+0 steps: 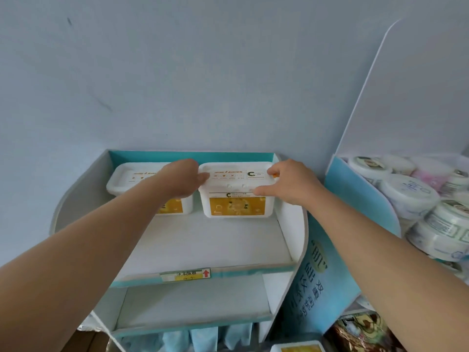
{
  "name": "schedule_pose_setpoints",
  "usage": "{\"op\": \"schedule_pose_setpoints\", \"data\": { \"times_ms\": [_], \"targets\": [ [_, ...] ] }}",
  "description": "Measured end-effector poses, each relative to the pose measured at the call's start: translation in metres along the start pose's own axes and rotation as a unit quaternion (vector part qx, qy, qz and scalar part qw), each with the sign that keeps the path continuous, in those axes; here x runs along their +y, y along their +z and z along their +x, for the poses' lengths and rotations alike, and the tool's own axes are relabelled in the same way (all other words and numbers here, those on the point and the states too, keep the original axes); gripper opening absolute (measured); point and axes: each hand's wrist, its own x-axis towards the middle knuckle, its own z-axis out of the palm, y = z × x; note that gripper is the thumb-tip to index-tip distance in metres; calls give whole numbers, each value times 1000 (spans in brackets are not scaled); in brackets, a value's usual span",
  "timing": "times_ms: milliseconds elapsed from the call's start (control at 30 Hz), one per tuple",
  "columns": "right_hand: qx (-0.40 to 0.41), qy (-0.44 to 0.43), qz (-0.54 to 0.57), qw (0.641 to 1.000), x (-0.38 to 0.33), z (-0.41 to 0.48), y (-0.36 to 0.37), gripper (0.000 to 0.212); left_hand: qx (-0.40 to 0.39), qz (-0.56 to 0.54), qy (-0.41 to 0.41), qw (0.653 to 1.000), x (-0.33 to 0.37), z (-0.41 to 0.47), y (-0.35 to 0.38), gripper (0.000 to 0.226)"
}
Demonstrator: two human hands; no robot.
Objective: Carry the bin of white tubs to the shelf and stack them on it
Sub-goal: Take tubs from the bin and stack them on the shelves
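1. third tub: nearest, bottom edge of view. White w/ yellow label, only top sliver seen. What it sits in: can't tell.
2. blue packets: row below lower shelf, a white board w/ teal front edge.
3. brown packet: bottom R, in the neighbouring display.
4. top shelf: white board, white side walls L & R. Teal front strip carries price tag w/ red arrow.
5. Forearms: both bare, reaching from the bottom corners to the back of the top shelf.
6. right tub: white, rectangular, lid on, yellow front label facing viewer. At back R of top shelf, near R side wall. Base approx level w/ board; resting or just above it, can't tell.
7. left hand: fingers curled over L end of right tub's lid, gripping it.
8. right hand: thumb at front rim, fingers on lid's R end, pinching the same tub.
9. left tub: same kind, stands on board at back L, just beside right tub, partly hidden by L forearm.
10. teal back panel: behind both tubs.
11. blue side panel: R of shelf unit, printed characters; round tubs piled behind it.
12. wall: pale, a few dark marks.
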Motion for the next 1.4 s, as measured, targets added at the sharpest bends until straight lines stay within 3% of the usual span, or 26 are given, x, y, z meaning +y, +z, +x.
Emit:
{"op": "schedule_pose_setpoints", "data": {
  "times_ms": [233,467,733,1000,1200,1400],
  "targets": [
    [-31,5,-76,997,-6,31,11,56,8,81,30,996,-9,19,2,37],
    [-45,-15,-150,988,-6,44,15,56,15,84,30,996,-12,26,8,39],
    [-36,6,-162,986,-9,44,15,58,15,46,48,998,-21,39,18,45],
    [-12,-12,-192,981,-11,30,21,56,21,129,43,991,-14,34,24,44],
    [94,-49,-184,977,-16,6,27,47,116,112,62,985,4,-2,15,44],
    [122,-80,-116,982,-20,-44,26,46,180,100,114,972,31,-83,10,46]
  ]
}}
